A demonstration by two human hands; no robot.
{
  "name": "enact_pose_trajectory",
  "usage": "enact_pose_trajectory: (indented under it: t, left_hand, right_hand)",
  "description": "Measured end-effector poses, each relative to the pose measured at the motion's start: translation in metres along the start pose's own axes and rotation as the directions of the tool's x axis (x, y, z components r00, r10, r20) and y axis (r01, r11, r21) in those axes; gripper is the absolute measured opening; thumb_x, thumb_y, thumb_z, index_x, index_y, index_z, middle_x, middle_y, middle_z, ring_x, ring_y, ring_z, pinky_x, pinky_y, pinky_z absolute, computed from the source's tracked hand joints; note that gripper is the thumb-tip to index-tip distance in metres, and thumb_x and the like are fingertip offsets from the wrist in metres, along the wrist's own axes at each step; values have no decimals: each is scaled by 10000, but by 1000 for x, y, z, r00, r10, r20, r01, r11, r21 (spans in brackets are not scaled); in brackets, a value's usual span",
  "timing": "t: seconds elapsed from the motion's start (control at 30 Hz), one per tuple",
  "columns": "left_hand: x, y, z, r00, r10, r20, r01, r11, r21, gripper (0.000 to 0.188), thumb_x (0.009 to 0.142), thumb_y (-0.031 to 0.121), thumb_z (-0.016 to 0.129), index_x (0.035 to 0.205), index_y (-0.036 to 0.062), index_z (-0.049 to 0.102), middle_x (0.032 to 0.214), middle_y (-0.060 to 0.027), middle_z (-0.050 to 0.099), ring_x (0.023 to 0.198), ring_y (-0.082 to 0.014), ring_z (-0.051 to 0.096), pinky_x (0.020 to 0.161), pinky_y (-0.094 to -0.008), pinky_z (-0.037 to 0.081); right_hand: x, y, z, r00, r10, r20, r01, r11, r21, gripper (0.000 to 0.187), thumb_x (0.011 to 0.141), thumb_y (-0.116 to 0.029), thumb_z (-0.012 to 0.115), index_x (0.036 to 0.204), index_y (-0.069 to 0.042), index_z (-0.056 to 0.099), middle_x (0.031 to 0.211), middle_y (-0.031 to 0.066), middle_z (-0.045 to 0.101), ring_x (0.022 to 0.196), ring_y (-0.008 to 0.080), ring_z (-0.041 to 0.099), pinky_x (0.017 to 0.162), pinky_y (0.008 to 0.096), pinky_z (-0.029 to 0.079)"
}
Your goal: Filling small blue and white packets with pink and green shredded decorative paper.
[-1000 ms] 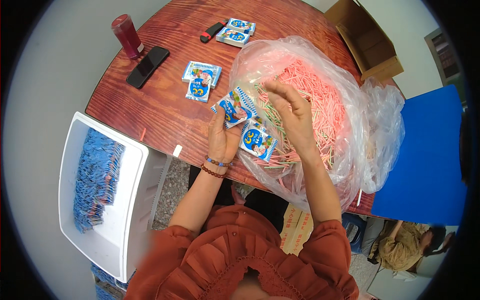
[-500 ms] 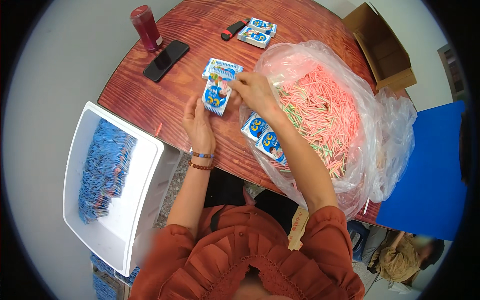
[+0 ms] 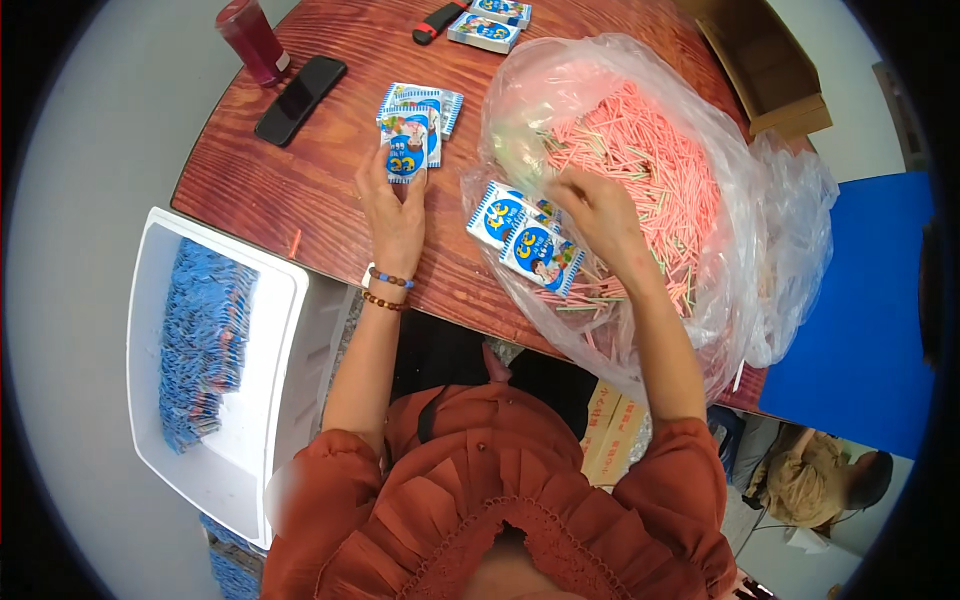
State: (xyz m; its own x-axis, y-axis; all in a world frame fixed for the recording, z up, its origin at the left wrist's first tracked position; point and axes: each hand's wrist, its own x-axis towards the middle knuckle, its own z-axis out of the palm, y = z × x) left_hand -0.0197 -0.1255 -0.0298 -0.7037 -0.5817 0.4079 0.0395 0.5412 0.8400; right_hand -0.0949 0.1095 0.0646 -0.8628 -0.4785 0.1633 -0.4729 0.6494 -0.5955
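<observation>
My left hand [image 3: 392, 205] holds a small blue and white packet [image 3: 406, 150] upright over the wooden table [image 3: 330, 180], just in front of a little pile of the same packets [image 3: 425, 103]. My right hand [image 3: 590, 205] reaches into a large clear plastic bag [image 3: 640, 190] full of thin pink sticks [image 3: 650, 170], its fingers curled down among them. Whether it grips any sticks is hidden. Two more packets [image 3: 525, 235] lie at the bag's near edge, beside my right hand.
A white bin [image 3: 275, 380] with stacked blue packets [image 3: 205, 340] stands at my left. A black phone [image 3: 300, 98], a red cup [image 3: 250, 38], a dark small device [image 3: 438, 20] and more packets [image 3: 490, 28] lie farther back. A cardboard box [image 3: 770, 70] and blue surface [image 3: 860, 300] are right.
My left hand has carried one packet from the bag's edge leftward to the pile on the table. My right hand has moved back into the sticks in the bag.
</observation>
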Motion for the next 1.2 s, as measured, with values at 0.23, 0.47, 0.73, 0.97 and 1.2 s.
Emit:
enact_pose_trajectory:
  t: [0.23,0.47,0.73,0.97,1.2]
  left_hand:
    - [13,-3,17,985,-64,158,-17,885,466,699,835,227,691,1411,20,353,1375,-180,426,1268,-368,407,1039,-538,263]
    - [26,-14,23,983,-19,185,-63,903,425,737,837,250,690,1437,32,321,1421,-169,397,1299,-348,398,1025,-560,248]
    - [19,-17,16,980,54,192,-108,953,282,808,817,233,722,1456,17,277,1410,-193,398,1299,-370,389,1050,-531,277]
    - [-10,35,12,971,197,135,-219,960,175,641,832,165,712,1369,-9,408,1316,-232,467,1240,-381,416,1040,-444,329]
    - [-58,102,37,787,-75,613,397,822,-408,232,857,77,697,1065,-8,640,945,-53,663,818,-109,611,725,-255,494]
  right_hand:
    - [-56,38,-5,983,102,155,-77,984,-158,332,757,-271,751,956,-47,607,884,98,595,781,249,607,685,358,473]
    - [-62,41,7,989,-60,132,92,964,-248,279,756,-285,715,904,-72,612,910,83,594,848,281,598,734,396,468]
    - [-63,53,11,998,-18,53,21,998,-58,177,801,-239,666,777,-68,628,750,92,601,797,283,597,700,406,467]
    - [-58,61,3,986,-169,14,164,932,-322,162,856,-229,617,838,-85,687,796,69,657,813,260,616,756,388,452]
    - [-51,41,-24,983,-168,75,134,933,333,144,908,-158,609,929,-34,678,815,48,686,690,132,621,602,288,474]
